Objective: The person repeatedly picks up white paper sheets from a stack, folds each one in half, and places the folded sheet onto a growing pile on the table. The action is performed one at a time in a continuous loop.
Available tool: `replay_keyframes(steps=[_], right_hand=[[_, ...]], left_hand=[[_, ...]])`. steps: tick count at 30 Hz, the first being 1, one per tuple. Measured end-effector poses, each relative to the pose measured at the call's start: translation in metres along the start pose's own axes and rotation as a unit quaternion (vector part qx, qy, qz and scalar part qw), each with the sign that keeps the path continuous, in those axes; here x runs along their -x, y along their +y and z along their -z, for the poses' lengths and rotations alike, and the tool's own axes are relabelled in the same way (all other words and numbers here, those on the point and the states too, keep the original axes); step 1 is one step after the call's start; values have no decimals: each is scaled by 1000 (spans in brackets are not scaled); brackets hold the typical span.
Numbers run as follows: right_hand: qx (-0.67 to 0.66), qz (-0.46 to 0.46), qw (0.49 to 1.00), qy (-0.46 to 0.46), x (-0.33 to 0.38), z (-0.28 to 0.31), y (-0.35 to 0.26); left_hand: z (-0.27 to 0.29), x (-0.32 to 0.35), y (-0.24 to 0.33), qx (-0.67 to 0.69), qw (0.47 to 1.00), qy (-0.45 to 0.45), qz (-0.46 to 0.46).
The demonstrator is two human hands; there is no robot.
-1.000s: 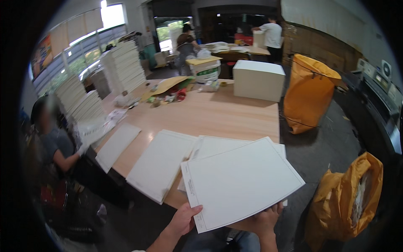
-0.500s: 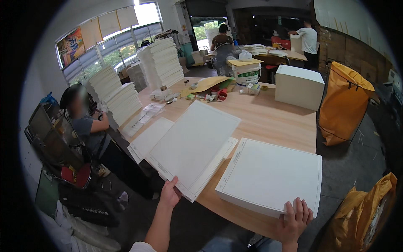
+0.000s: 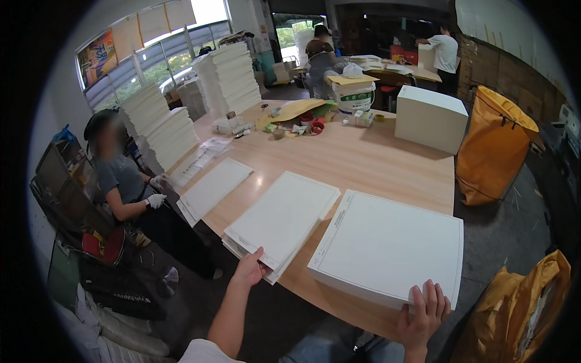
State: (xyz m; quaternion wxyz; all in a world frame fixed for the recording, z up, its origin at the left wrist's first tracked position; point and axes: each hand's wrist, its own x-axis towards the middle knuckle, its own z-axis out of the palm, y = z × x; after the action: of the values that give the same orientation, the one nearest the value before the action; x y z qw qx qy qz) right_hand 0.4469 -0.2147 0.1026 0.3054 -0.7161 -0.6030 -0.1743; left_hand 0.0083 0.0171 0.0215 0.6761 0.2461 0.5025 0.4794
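Observation:
My left hand (image 3: 249, 271) grips the near corner of a fanned stack of white sheets (image 3: 284, 222) lying on the wooden table (image 3: 369, 160). My right hand (image 3: 423, 310) rests with fingers spread on the near edge of a thicker, squared stack of white sheets (image 3: 390, 246) to the right. The two stacks lie side by side, nearly touching at their far corners.
A third white stack (image 3: 215, 187) lies further left, near a seated person in white gloves (image 3: 130, 181). Tall paper piles (image 3: 227, 75) stand at the table's far left. A white box (image 3: 430, 118), a bucket (image 3: 353, 100), and orange sacks (image 3: 493, 145) (image 3: 520, 314) stand to the right.
The view has shifted slightly. My left hand has closed on the left stack's near corner, and my right hand has come up onto the right stack's near edge.

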Motion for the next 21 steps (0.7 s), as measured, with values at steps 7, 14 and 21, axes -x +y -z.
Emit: replay_keyframes(steps=[7, 14, 21], right_hand=[[-108, -46, 993, 20, 6, 17, 12], [-390, -319, 854, 131, 29, 1, 105], [-219, -339, 914, 25, 35, 14, 119]], left_hand=[[4, 44, -2, -141, 985, 46, -87], [-180, 132, -9, -263, 893, -111, -347], [-330, 97, -36, -358, 638, -431, -528]])
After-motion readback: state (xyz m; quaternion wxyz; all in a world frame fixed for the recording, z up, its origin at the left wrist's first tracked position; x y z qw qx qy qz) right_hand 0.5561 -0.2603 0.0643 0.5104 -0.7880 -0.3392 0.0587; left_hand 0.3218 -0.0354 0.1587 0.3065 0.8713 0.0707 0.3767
